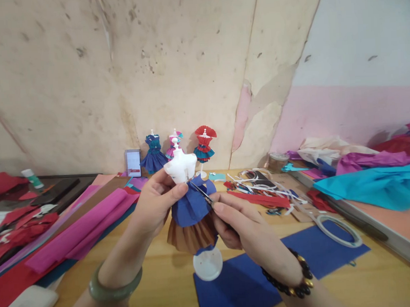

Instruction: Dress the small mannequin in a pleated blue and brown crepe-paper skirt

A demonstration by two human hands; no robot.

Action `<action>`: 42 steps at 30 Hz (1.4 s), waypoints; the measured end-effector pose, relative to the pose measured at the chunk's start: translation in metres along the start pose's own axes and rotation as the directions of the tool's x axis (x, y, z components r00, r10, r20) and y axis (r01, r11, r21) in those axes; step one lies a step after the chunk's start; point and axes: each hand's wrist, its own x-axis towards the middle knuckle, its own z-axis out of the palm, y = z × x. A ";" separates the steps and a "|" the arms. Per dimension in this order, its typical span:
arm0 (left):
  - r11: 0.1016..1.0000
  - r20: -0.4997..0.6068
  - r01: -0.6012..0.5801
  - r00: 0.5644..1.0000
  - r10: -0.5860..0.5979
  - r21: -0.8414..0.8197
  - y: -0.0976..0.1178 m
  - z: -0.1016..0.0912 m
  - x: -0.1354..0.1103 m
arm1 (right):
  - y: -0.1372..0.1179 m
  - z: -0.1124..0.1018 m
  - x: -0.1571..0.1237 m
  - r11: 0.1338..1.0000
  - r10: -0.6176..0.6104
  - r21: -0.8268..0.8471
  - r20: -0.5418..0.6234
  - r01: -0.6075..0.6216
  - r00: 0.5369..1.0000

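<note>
My left hand [155, 201] is wrapped round the torso of a small white mannequin [181, 166], holding it up over the table. The mannequin wears a blue crepe paper layer [190, 207] over a pleated brown skirt [190, 236], and its round white base [207, 264] hangs below. My right hand [238, 220] is closed on small scissors [202, 193], whose blades point at the blue paper near the mannequin's waist. A green bangle sits on my left wrist and a dark bead bracelet on my right.
Three dressed mini mannequins [177, 148] stand at the wall. Pink, red and brown crepe paper rolls [78, 226] lie at left. A blue sheet [266, 269] lies under my hands. Paper scraps and tape [261, 187] lie right of centre, teal paper [374, 183] on a tray.
</note>
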 end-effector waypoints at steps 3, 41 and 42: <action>1.000 0.014 -0.006 1.000 0.006 -0.015 0.000 -0.001 0.000 | -0.001 0.002 0.000 1.000 0.003 0.003 -0.008 -0.003 1.000; 0.998 0.031 0.027 0.999 -0.026 -0.055 -0.003 -0.008 0.006 | 0.004 -0.007 0.004 0.999 0.041 -0.010 0.021 -0.041 0.999; 0.998 0.018 0.035 0.999 -0.035 -0.051 -0.004 -0.009 0.007 | 0.004 -0.008 0.004 0.999 0.040 -0.009 0.014 -0.040 0.999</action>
